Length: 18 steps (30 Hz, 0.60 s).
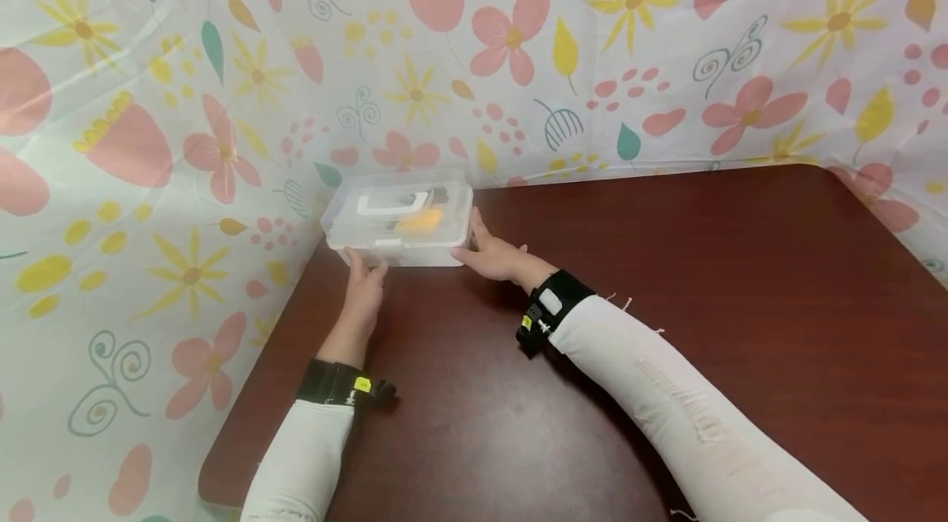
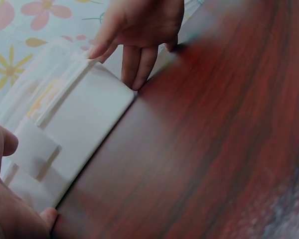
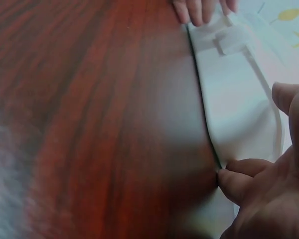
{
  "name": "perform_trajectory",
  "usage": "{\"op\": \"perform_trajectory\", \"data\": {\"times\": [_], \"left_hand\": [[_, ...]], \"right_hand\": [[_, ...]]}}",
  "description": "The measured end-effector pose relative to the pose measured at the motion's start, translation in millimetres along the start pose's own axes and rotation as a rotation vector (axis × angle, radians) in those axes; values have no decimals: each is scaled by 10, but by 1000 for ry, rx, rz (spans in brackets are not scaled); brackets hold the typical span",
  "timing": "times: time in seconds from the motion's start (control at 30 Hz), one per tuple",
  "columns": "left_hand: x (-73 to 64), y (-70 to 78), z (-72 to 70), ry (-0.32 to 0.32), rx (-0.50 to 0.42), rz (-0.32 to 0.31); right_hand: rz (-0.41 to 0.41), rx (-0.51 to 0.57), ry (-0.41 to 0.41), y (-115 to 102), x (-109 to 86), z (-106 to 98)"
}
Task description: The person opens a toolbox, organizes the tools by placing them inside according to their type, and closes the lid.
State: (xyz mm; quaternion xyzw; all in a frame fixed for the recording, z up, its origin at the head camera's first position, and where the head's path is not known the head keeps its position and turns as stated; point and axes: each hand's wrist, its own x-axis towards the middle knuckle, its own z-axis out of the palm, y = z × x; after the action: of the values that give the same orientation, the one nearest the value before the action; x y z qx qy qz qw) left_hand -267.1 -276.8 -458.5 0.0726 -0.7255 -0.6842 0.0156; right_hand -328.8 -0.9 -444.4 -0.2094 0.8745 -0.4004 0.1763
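Note:
A translucent plastic storage box (image 1: 378, 234) with a clear lid, a white carry handle (image 1: 392, 203) and a white front latch (image 2: 36, 148) sits at the table's far left corner. Its lid is down, and something orange (image 1: 420, 221) shows through it. At the box's front left, my left hand (image 1: 364, 291) grips the edge, with a digit at the bottom rim. My right hand (image 1: 494, 255) grips the right end, thumb up by the lid rim and fingers low on the side wall. What else lies inside is blurred by the plastic.
The dark red-brown wooden table (image 1: 666, 275) stretches to the right and toward me. A flower-printed cloth (image 1: 511, 36) hangs behind it and along the left, close against the box. Black straps with small cameras (image 1: 551, 308) circle both wrists.

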Motion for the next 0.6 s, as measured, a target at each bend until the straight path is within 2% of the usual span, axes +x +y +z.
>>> {"op": "perform_trajectory", "data": {"times": [0.13,0.33,0.53,0.6], "left_hand": [[6,-43,22,9,2,16],[8,-66,49,28,40,42],[-53,36,70,18,41,12],[-77,79,73,14,46,7]], "right_hand": [[12,31,-20,-1,-25,-17],[4,22,-28,30,-10,-40],[-5,24,-45,72,-11,-88],[-17,57,-54,74,-19,-108]]}}
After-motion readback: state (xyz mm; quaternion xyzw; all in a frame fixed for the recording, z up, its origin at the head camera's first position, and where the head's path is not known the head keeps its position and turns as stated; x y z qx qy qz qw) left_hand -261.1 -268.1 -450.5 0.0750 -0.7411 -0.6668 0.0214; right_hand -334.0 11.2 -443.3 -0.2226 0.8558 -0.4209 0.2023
